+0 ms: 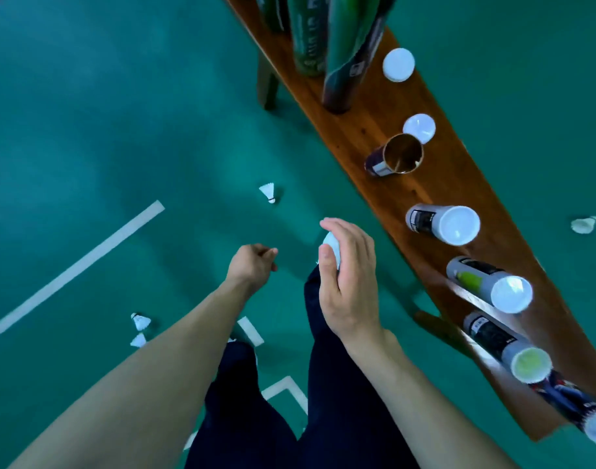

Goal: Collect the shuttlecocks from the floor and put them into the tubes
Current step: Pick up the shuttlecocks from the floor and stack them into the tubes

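Right hand (349, 275) is raised over the right leg, back toward camera, fingers and thumb curled round a white shuttlecock (332, 247), only a bit of which shows betw. thumb and fingers. Left hand (252, 265) reaches fwd and lower, arm stretched out, fingers curled in loosely; holds nothing that can be seen.

Green floor (87, 130) w/ white court lines. Loose shuttlecocks on it: one (268, 192) ahead of the hands, two close together (140, 321) and (138, 340) beside the left forearm, one more (584, 225) on the far side of the bench.

Wooden bench (367, 130) runs diagonally along the right. On it, an open tube (396, 159), mouth toward camera, brown inside; contents can't be told. Nearer, three capped tubes (442, 223), (489, 284), (508, 346) in a row, plus a fourth (570, 406) at the bench's near end, partly cut off. Two loose white lids (398, 65) and (419, 127) lie flat on the bench, the second just beside the open tube. Dark green tubes (310, 35) stand at the far end, blurred.

Dark trouser legs (340, 401) below the arms.
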The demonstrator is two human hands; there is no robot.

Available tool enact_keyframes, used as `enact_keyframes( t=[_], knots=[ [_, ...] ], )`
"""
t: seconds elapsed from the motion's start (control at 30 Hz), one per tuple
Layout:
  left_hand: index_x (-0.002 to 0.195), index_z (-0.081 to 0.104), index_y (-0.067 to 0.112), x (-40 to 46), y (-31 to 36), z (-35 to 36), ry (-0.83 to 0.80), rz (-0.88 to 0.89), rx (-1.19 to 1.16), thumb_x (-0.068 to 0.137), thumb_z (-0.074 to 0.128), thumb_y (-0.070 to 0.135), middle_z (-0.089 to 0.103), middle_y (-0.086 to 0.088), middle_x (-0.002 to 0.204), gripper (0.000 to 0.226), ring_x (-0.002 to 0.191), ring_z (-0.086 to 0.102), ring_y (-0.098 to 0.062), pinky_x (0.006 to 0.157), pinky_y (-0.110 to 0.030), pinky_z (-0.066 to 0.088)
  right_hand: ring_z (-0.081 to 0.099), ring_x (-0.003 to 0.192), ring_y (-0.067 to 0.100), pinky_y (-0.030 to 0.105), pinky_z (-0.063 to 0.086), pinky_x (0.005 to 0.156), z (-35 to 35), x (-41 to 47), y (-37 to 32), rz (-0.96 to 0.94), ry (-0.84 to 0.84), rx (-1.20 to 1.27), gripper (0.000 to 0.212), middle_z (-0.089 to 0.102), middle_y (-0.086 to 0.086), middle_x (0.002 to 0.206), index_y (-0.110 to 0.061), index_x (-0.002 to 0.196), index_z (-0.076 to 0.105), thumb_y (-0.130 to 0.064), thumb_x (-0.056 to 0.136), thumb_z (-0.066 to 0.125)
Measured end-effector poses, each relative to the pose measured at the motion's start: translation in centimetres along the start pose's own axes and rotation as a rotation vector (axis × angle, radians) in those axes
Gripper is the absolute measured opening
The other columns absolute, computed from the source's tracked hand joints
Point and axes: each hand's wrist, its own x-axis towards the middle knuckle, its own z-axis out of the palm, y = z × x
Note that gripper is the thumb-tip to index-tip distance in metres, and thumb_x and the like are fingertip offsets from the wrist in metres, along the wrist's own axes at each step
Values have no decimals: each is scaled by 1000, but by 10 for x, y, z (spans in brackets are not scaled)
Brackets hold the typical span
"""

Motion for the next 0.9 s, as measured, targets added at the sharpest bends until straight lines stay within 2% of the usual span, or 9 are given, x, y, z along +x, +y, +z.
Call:
enact_keyframes(
  t=[0.2, 0.27, 0.4, 0.53, 0.63, 0.7, 0.77, 0.83, 0.9],
  knots=[
    [82, 65, 25, -18, -104, -66, 36, 107, -146, 101, 57, 34, 73, 3, 76, 23, 49, 54, -10, 59, -25, 47, 61, 101, 12, 35, 41, 97, 89, -57, -51, -79, -290, -20, 50, 70, -12, 108, -17, 129, 61, -49, 109, 28],
    [88, 68, 22, -28, -170, -95, 78, 90, -229, 102, 57, 32, 73, 4, 75, 21, 44, 52, -7, 53, -21, 45, 62, 95, 11, 40, 44, 96, 134, -84, -72, -120, -384, -44, 43, 71, -13, 102, -19, 127, 62, -44, 109, 32],
    [95, 71, 13, -47, -339, -136, 212, -68, -469, 103, 55, 30, 74, -1, 81, 24, 50, 54, -19, 59, -26, 47, 66, 92, 14, 49, 50, 92, 243, -147, -117, -201, -588, -78, 45, 72, -15, 96, -23, 126, 61, -51, 107, 32],
    [88, 68, 18, -73, -489, -148, 330, -264, -759, 102, 55, 33, 73, 2, 82, 24, 49, 54, -15, 42, -18, 34, 70, 88, 18, 49, 54, 86, 345, -212, -163, -232, -782, -84, 42, 73, -14, 91, -32, 121, 60, -59, 103, 33],
    [88, 68, 20, -85, -585, -150, 408, -346, -895, 100, 57, 31, 71, 5, 76, 20, 47, 53, -15, 39, -16, 32, 69, 84, 17, 49, 54, 82, 424, -265, -194, -197, -896, -45, 34, 72, -13, 88, -41, 113, 59, -62, 101, 35],
    [84, 69, 21, -84, -626, -148, 450, -397, -932, 97, 59, 28, 71, 6, 74, 17, 49, 53, -16, 44, -16, 36, 68, 83, 20, 51, 54, 83, 465, -290, -199, -179, -970, -38, 29, 72, -11, 88, -39, 110, 61, -57, 101, 40],
    [80, 67, 23, -64, -671, -136, 463, -440, -930, 95, 58, 21, 72, 5, 77, 17, 58, 57, -20, 59, -23, 46, 68, 83, 21, 52, 54, 84, 514, -312, -189, -248, -1081, -92, 21, 72, -10, 89, -40, 109, 60, -52, 102, 44],
    [82, 67, 23, -26, -710, -116, 445, -463, -900, 92, 54, 14, 73, 0, 87, 19, 74, 64, -26, 74, -29, 51, 65, 81, 19, 48, 54, 83, 561, -322, -161, -380, -1202, -198, 19, 71, -7, 92, -37, 111, 60, -48, 105, 47],
    [96, 69, 25, 19, -741, -94, 414, -496, -789, 90, 52, 13, 73, -2, 107, 22, 98, 68, -27, 85, -28, 50, 59, 77, 16, 44, 53, 82, 603, -323, -119, -522, -1321, -347, 23, 70, -6, 97, -31, 115, 60, -47, 107, 46]
  ],
)
